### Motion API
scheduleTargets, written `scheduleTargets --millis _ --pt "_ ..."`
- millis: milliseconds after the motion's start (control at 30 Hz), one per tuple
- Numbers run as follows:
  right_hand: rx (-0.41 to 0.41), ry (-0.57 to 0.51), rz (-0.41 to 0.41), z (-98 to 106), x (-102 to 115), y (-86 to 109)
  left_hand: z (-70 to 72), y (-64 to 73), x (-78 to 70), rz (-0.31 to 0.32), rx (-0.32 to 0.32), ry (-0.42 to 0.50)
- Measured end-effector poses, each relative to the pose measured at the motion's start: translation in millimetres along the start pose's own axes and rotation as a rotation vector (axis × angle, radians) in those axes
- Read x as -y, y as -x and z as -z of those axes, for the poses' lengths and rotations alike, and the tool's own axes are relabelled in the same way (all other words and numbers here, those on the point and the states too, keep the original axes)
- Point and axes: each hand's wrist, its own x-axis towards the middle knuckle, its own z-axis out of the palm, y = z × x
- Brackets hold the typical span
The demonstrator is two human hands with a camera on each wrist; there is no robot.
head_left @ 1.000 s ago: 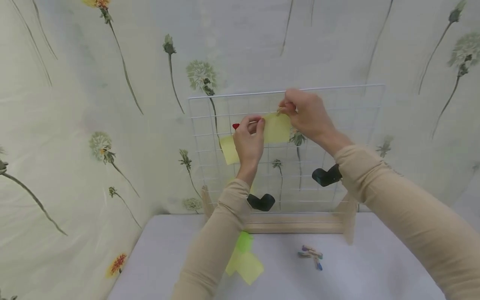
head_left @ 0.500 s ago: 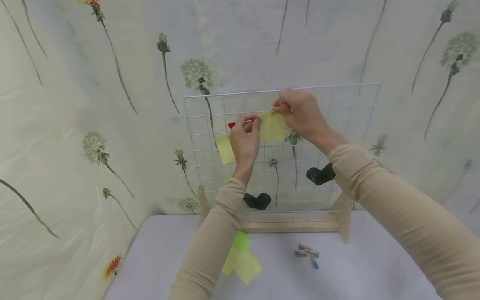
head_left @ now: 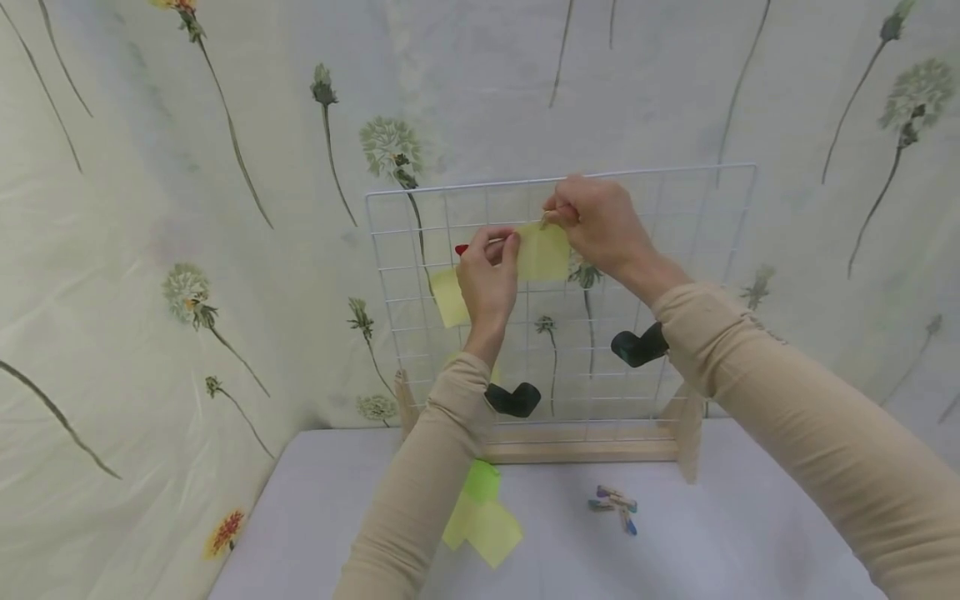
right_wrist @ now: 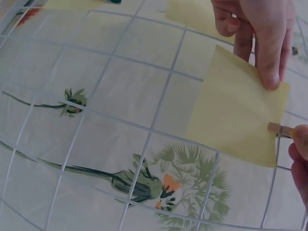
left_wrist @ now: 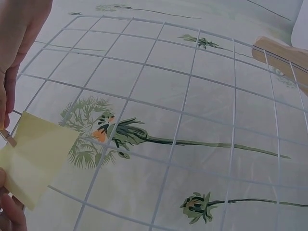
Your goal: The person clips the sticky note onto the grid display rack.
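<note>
My left hand point(head_left: 489, 279) pinches the left upper corner of a yellow paper note point(head_left: 544, 252) between thumb and fingers, against the white wire grid point(head_left: 555, 333). My right hand point(head_left: 600, 223) pinches a small wooden clothespin point(right_wrist: 281, 130) at the note's top edge. In the right wrist view the pin's tip overlaps the paper, with my left thumb pressing farther along the same edge. In the left wrist view the note point(left_wrist: 41, 156) lies flat over the wires, the clothespin point(left_wrist: 8, 138) at its edge. Another yellow note point(head_left: 448, 297) hangs to the left, partly behind my left hand.
The grid stands in a wooden base point(head_left: 585, 451) on a white table point(head_left: 315, 500). Several clothespins point(head_left: 617, 505) lie right of centre. Yellow notes point(head_left: 495, 533) and a green note point(head_left: 482, 481) lie by my left sleeve. A red piece point(head_left: 461, 249) shows beside my left hand.
The head view has shifted slightly, so the scene sits a little farther left. My right hand has moved slightly left along the note's top edge with the clothespin. The left hand keeps its hold.
</note>
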Motion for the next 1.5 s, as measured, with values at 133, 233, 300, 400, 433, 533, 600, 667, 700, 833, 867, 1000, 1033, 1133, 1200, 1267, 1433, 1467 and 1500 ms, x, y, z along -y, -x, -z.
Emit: scheduleTargets --millis 133,233,300,400,433,533,600,667,700,833,867,1000,1033,1133,1200,1267,1433,1467,1500 --pt "0.022 0.026 -0.034 2.3 2.5 -1.8 1.1 0.4 -1.7 0.004 0.002 0.001" --pt "0.036 0.06 -0.064 4.0 4.8 -4.5 1.8 -0.4 -2.4 -0.003 -0.005 0.007" --pt "0.04 0.072 -0.076 4.6 6.5 -6.0 2.2 -1.1 -2.6 -0.009 -0.007 0.013" --pt "0.05 0.078 -0.08 4.5 9.6 -6.3 3.2 -1.8 -2.3 -0.018 -0.005 0.025" --pt "0.052 0.076 -0.079 4.1 10.6 -5.8 3.5 -1.8 -2.0 -0.021 -0.002 0.03" --pt "0.058 0.07 -0.078 2.4 12.8 -3.5 5.0 0.0 -0.5 -0.031 0.006 0.034" --pt "0.059 0.067 -0.078 1.2 13.5 -1.6 6.1 1.6 0.8 -0.037 0.009 0.037" --pt "0.057 0.07 -0.078 0.1 13.1 0.1 7.1 3.2 2.2 -0.042 0.009 0.037" --pt "0.057 0.075 -0.075 -0.3 12.9 1.1 7.6 3.7 2.5 -0.046 0.008 0.039" --pt "0.046 0.09 -0.058 -0.7 11.4 5.4 9.7 5.6 2.1 -0.054 0.006 0.039" --pt "0.042 0.091 -0.053 -0.7 11.0 6.6 10.7 6.5 1.5 -0.056 0.008 0.034" --pt "0.033 0.094 -0.055 0.4 10.5 11.9 15.4 9.9 1.1 -0.065 0.001 0.012" --pt "0.036 0.094 -0.063 0.6 10.4 13.6 16.9 10.7 1.5 -0.067 -0.003 0.007" --pt "0.067 0.081 -0.095 2.3 11.2 20.0 21.7 13.9 3.6 -0.057 -0.014 0.004" --pt "0.097 0.065 -0.114 3.8 11.6 26.4 24.4 16.2 5.9 -0.05 -0.014 0.005" --pt "0.123 0.051 -0.126 4.6 11.4 34.5 26.9 18.8 8.9 -0.042 -0.009 0.013" --pt "0.157 0.032 -0.111 1.1 7.7 59.7 32.3 26.7 20.5 -0.024 0.027 0.03" --pt "0.162 0.029 -0.103 -0.5 6.8 64.9 33.3 28.0 23.2 -0.019 0.034 0.03" --pt "0.172 0.024 -0.1 -1.8 6.1 70.3 34.3 29.1 26.0 -0.015 0.039 0.029"
